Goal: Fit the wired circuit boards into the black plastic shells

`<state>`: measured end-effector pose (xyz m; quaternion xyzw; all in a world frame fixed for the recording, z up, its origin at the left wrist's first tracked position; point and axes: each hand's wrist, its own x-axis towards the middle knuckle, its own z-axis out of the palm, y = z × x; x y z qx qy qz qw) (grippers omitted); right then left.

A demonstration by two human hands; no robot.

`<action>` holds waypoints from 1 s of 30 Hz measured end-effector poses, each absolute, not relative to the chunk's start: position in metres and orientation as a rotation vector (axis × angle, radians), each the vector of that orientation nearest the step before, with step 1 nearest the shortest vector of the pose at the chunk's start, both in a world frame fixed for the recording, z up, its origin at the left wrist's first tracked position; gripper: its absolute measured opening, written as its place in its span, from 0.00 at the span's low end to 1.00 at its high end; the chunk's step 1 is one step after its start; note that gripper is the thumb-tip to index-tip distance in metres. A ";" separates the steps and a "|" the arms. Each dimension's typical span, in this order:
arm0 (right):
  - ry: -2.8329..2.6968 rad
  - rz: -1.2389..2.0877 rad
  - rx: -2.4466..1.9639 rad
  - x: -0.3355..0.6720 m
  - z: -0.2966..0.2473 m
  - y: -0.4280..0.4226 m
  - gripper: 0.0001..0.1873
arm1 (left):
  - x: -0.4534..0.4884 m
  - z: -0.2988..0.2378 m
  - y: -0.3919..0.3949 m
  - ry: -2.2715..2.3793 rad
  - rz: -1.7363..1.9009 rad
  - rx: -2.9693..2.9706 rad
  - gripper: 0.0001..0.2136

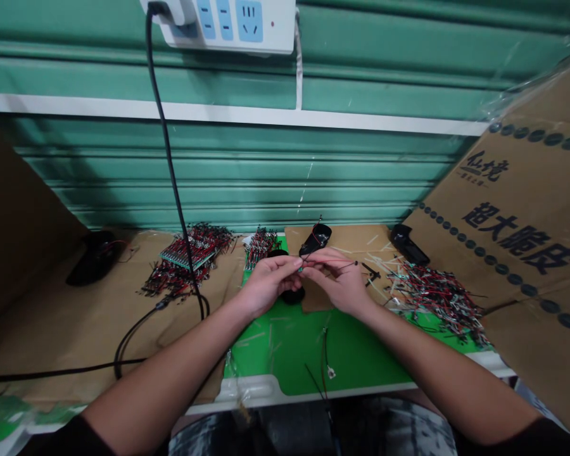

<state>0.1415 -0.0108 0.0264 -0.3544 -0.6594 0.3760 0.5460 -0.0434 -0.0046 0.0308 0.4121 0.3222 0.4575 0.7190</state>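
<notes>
Both hands are together above the table [361, 391], the left hand [268, 285] and right hand [335, 282] meeting at the fingertips and clamped on a thin red wire [330, 259], which ends in a small black tip to the right, with a tiny teal piece showing at the pinch. Behind the hands sits a glossy black plastic case [316, 239], and a second black piece [293, 295] lies partly hidden beneath them. Progress can only be judged from the heaps: 3 masses of red-and-black leads lie about, and the dense stack with a green circuit strip [187, 253] looks the most ordered, the small bundle [261, 247] is tighter still, while the right-hand tangle [437, 297] sprawls loose, so plenty seems unsorted – what counts as finished cannot be told. Pale plastic slivers litter the brown cardboard sheet [342, 244] and the smooth green mat [313, 354], where a single lead with a small ring terminal [331, 372] trails over the edge.
</notes>
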 end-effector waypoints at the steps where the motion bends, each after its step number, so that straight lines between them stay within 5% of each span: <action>1: -1.579 0.890 -0.838 0.141 0.026 -0.011 0.13 | -0.043 0.031 -0.005 0.715 1.012 0.918 0.20; 12: -1.741 0.640 -0.747 0.148 0.018 -0.005 0.06 | -0.043 0.025 -0.002 0.849 0.997 1.156 0.23; 19: -1.687 0.662 -0.891 0.153 0.018 0.004 0.08 | -0.046 0.022 -0.011 1.572 1.143 2.049 0.14; 22: -1.675 0.738 -0.929 0.154 0.014 0.007 0.10 | -0.045 0.018 -0.014 1.723 1.033 2.217 0.21; 30: -1.726 0.816 -0.970 0.152 0.006 0.008 0.11 | -0.045 0.012 -0.015 1.537 0.944 2.257 0.24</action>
